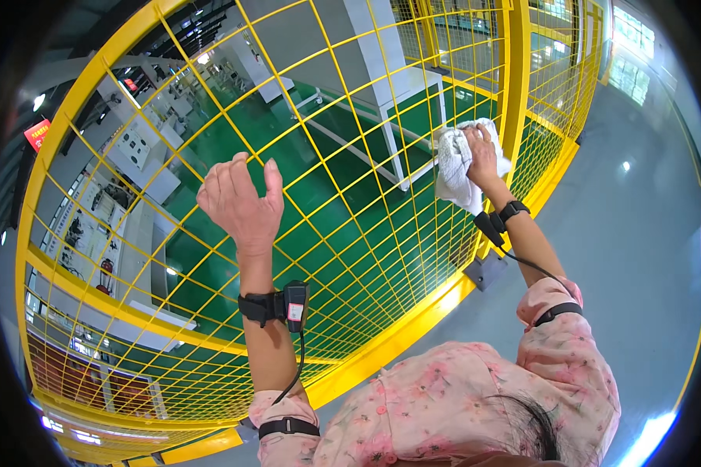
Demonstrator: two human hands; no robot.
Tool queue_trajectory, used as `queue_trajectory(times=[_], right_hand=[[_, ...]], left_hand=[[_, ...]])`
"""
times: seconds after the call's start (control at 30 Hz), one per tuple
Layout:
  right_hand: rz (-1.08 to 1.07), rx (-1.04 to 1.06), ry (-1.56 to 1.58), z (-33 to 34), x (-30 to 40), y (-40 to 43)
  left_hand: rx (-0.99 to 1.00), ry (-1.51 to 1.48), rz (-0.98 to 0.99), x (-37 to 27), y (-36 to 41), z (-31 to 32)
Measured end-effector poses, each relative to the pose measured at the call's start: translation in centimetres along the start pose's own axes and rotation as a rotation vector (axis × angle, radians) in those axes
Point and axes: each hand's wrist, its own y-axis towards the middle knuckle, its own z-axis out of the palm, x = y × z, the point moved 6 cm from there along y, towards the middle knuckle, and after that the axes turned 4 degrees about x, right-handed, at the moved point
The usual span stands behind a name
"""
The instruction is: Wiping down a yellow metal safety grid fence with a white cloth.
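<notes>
A white cloth [458, 166] is bunched under my right hand [482, 154], which presses it to the yellow wire mesh [339, 190] beside an upright yellow post [515, 76]. My left hand [239, 201] is at the same mesh, farther left, its back towards me. Its thumb points up and its fingers bend away at the knuckles. The fingertips are hidden, so whether they hook a wire cannot be seen. Each wrist wears a black strap with a small device, the left one [294, 306] bearing a label and the right one [489, 229] partly turned away.
The fence's yellow bottom rail [397, 335] runs along the grey floor [590, 233], with a dark base plate [486, 271] at the post. Behind the mesh are a white frame [406, 175] on a green floor [304, 181] and workbenches [146, 233]. Cables run up both forearms.
</notes>
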Motion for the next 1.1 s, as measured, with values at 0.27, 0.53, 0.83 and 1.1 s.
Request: queue_trajectory(times=[0.27,0.53,0.83,1.1], right_hand=[[0.066,-0.325,0.227,-1.6,0.8,-2.6],[0.563,-0.349,0.945,6.0,-12.1,-9.1],[0.156,-0.048,0.092,0.0,-7.4,1.3],[0.230,-0.268,0.297,0.6,-8.4,-1.1]], left_hand=[[0.050,0.012,0.000,0.0,0.0,0.1],[0.019,0.010,-0.008,-0.3,0.2,-0.1],[0.019,0.006,-0.004,-0.3,0.3,-0.2],[-0.002,-0.001,0.005,-0.2,0.2,0.1]])
